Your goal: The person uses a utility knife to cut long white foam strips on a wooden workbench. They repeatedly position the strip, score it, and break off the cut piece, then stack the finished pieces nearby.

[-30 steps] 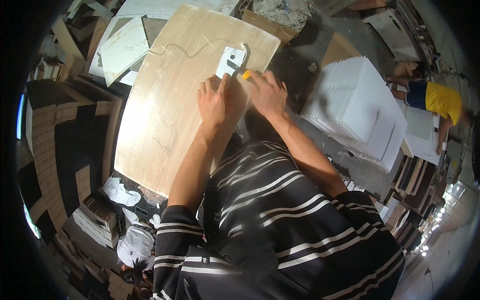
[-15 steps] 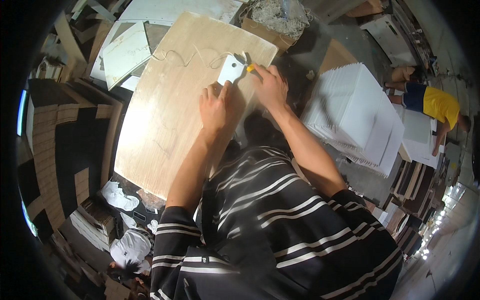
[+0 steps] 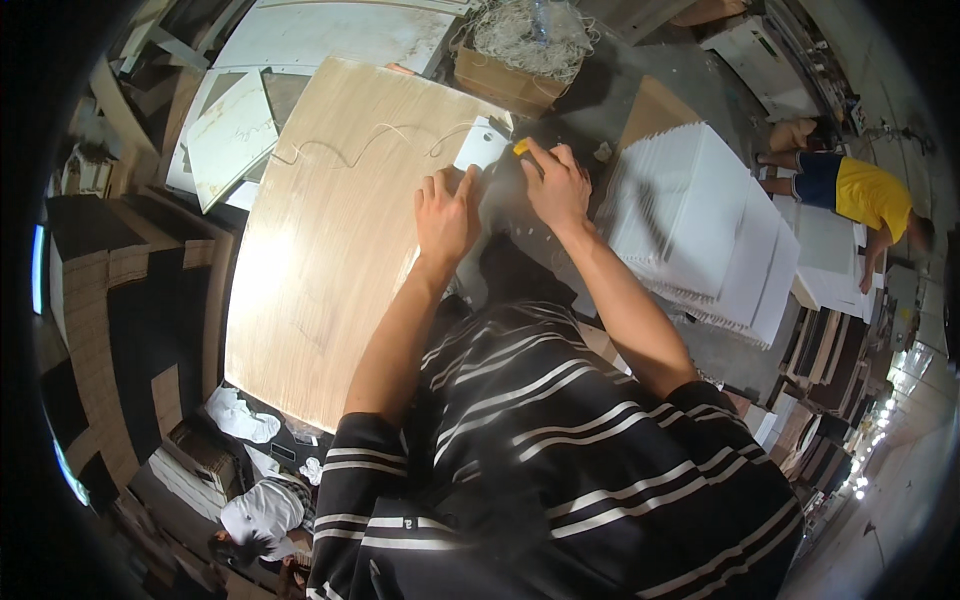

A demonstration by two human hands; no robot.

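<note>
my left hand (image 3: 445, 212) lies over the board's right side, fingers parted and clamped on nothing; the index reaches forward to the near end of the white piece (image 3: 480, 146), in my judgement to steady it against sliding. my right hand (image 3: 560, 190) is just past the board's edge, thumb and fingers clamped on the yellow tool (image 3: 521, 146); its working end is too small to make out. held outboard, it presumably has free room to move. the white piece, holed near its far end, lies at the board's far right corner, likely for easy reach by both hands; any overhang i cannot confirm. the pale board (image 3: 320, 260) serves as support. beyond the piece, a thin strand (image 3: 365, 145) curls loosely across it. farther off, a box (image 3: 505, 82) contains tangled strands (image 3: 530, 40), apparently collected there to contain them.
</note>
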